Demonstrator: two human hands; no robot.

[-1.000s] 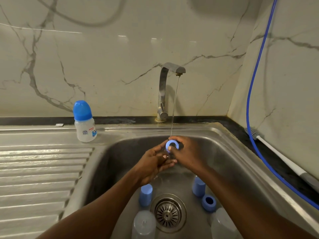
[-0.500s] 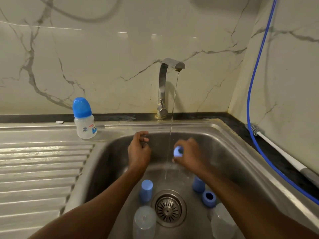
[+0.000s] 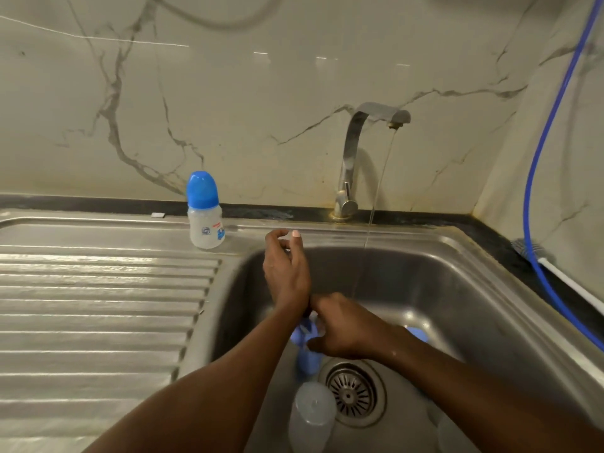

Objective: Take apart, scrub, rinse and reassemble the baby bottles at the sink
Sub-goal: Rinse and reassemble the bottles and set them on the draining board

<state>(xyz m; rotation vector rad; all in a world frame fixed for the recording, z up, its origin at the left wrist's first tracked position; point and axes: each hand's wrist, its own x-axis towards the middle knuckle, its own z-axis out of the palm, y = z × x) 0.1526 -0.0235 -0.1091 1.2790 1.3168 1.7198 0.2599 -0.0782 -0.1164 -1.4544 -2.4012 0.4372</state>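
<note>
My left hand point(image 3: 286, 273) is raised by the sink's back-left rim, its thumb and fingers pinching a small clear teat that barely shows. My right hand point(image 3: 343, 325) reaches low and left across the basin, holding a blurred blue ring point(image 3: 301, 335) just above an upright blue cap point(image 3: 307, 362). A clear bottle body point(image 3: 312, 416) lies near the drain point(image 3: 351, 392). Another clear body point(image 3: 454, 433) shows at the lower right. Behind my right wrist a second blue cap point(image 3: 415, 333) peeks out. An assembled bottle point(image 3: 205, 217) with a blue cap stands on the rim.
The faucet point(image 3: 359, 152) runs a thin stream into the steel sink point(image 3: 474, 289). A ridged drainboard point(image 3: 98, 305) lies to the left. A blue hose point(image 3: 536, 191) hangs at the right wall above a white-handled bottle brush point(image 3: 531, 248).
My hands parted under the stream. The left hand rose toward the back rim with the teat, while the right hand dropped down and left with the blue ring toward the cap.
</note>
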